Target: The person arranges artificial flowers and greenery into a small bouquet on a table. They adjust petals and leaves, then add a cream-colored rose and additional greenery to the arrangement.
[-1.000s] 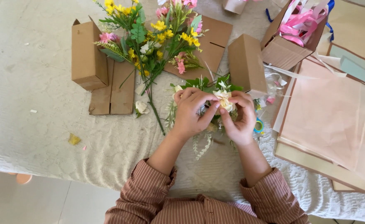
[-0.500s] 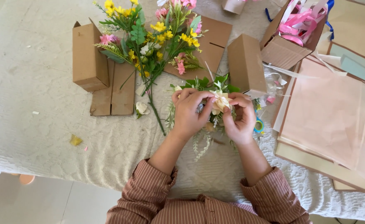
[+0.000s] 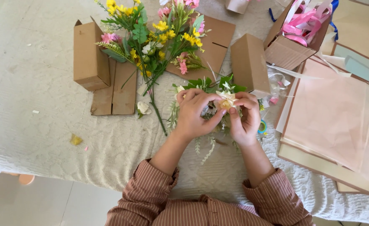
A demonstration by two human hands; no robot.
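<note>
My left hand [image 3: 195, 114] and my right hand [image 3: 244, 118] meet over a small bunch of artificial greenery [image 3: 209, 83] on the table. Between the fingertips of both hands sits a cream flower head [image 3: 226, 100]. White sprigs [image 3: 206, 150] hang out below my hands. Just beyond lies a larger bouquet of yellow and pink artificial flowers [image 3: 159, 37], its stems running toward my left hand.
A white textured cloth [image 3: 33, 79] covers the table. Brown cardboard boxes stand at left [image 3: 90, 56] and centre right [image 3: 249, 65]. An open box of pink ribbon [image 3: 304, 25] sits at back right. Sheets of pink paper [image 3: 335, 117] lie at right. A loose white bloom [image 3: 143, 107] lies beside flat cardboard.
My hands have stayed over the greenery, with the fingers shifting slightly around the cream flower head. Nothing else on the table has moved.
</note>
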